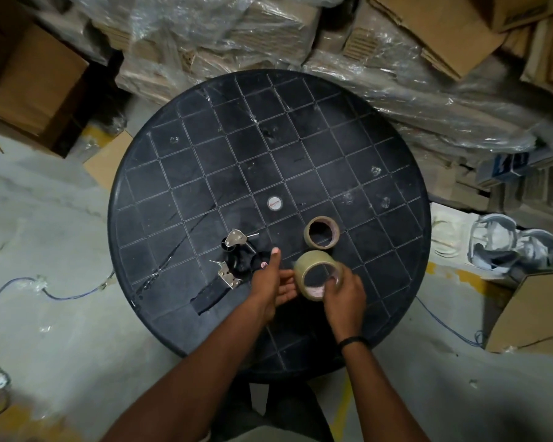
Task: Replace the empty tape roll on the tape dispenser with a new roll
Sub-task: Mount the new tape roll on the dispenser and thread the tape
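Tape roll [316, 272] in right hand [344, 301], left hand [273, 288] beside

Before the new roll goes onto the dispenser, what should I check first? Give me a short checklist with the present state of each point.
1. New clear tape roll in hand: ok, the right hand holds it, tilted, above the round black plastic table.
2. Left hand free: ok, open beside the roll.
3. Old roll out of the way: ok, the nearly empty brown cardboard-core roll lies flat, apart.
4. Black and metal tape dispenser within reach: ok, beside the left hand.
5. Dispenser spindle bare: cannot tell.
6. Tape's loose end found: cannot tell.
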{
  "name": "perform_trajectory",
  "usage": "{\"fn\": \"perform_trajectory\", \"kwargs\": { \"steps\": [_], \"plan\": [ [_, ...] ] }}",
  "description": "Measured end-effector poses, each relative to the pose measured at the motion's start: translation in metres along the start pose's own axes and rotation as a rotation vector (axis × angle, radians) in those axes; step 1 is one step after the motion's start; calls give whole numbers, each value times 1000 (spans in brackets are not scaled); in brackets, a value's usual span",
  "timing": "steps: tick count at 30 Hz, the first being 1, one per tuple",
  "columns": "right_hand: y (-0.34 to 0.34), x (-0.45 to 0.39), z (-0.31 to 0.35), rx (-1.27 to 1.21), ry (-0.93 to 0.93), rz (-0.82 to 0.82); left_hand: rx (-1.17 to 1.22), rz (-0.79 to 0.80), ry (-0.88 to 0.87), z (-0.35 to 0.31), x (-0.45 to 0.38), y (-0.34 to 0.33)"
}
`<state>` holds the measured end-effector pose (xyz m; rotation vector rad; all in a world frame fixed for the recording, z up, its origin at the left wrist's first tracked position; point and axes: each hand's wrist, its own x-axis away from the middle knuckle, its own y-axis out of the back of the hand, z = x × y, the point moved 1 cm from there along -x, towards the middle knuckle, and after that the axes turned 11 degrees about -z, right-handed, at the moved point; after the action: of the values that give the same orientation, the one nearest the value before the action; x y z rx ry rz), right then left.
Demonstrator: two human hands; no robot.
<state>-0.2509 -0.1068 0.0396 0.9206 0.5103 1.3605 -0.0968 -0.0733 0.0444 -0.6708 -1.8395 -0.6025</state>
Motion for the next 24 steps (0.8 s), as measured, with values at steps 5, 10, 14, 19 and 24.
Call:
{"fn": "perform_trajectory", "kwargs": {
  "steps": [5, 10, 14, 19, 24],
  "plan": [
    [6, 9, 26, -75, 92, -9, -1, 7, -32, -33, 25, 17],
    [7, 13, 56, -114, 188, 16, -26, -62, -74, -53, 34, 36],
    [5, 15, 78, -146, 279, 43, 22, -95, -86, -67, 44, 51],
    [7, 18, 96, -239, 328, 106, 110, -122, -89, -77, 42, 69],
    [-1, 21, 99, -671, -144, 240, 159, -97, -89, -81, 40, 82]
  ]
}}
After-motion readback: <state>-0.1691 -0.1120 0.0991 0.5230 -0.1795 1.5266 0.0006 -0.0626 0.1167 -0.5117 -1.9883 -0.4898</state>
